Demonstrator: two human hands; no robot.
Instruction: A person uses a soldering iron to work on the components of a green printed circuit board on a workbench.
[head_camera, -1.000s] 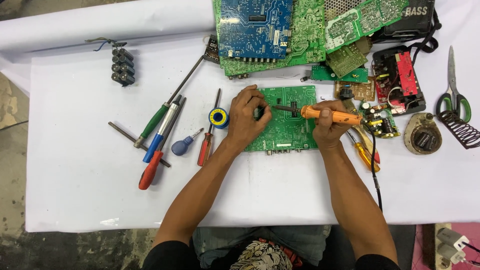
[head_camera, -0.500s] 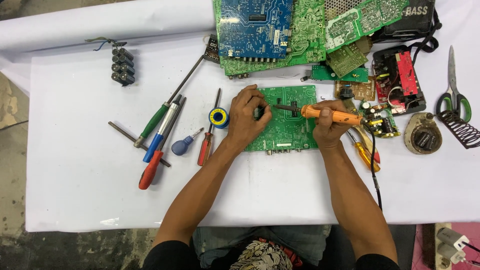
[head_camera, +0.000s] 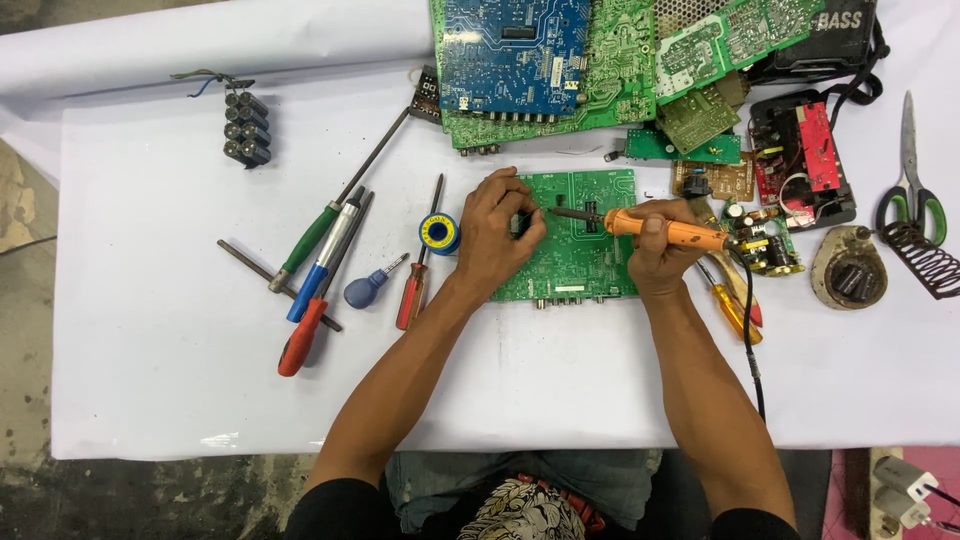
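Right hand (head_camera: 655, 262) clenched round the orange soldering iron (head_camera: 668, 231), handle lying across the fingers, metal tip pointing toward the left hand and resting over the green circuit board (head_camera: 585, 262). Left hand (head_camera: 497, 232) fingers bent, pressing on the board's left part, pinching something small and dark at the fingertips; cannot tell what. Board lies flat on the white bench (head_camera: 160, 380), under both hands. Iron's black cord (head_camera: 748, 340) runs back past the right wrist toward the body. Just right of the right hand: orange-handled screwdriver (head_camera: 728, 310), small populated board (head_camera: 765, 245). Just left of the left hand: blue-yellow solder spool (head_camera: 439, 233), red screwdriver (head_camera: 414, 290). Further left: blue stubby screwdriver (head_camera: 365, 290), green and blue screwdrivers (head_camera: 318, 250), red-handled tool (head_camera: 303, 335). Far beyond the hands: pile of green and blue boards (head_camera: 545, 60). Far left corner: black capacitor pack (head_camera: 245, 128). Far right: scissors (head_camera: 910, 190), coil iron stand (head_camera: 925, 260).
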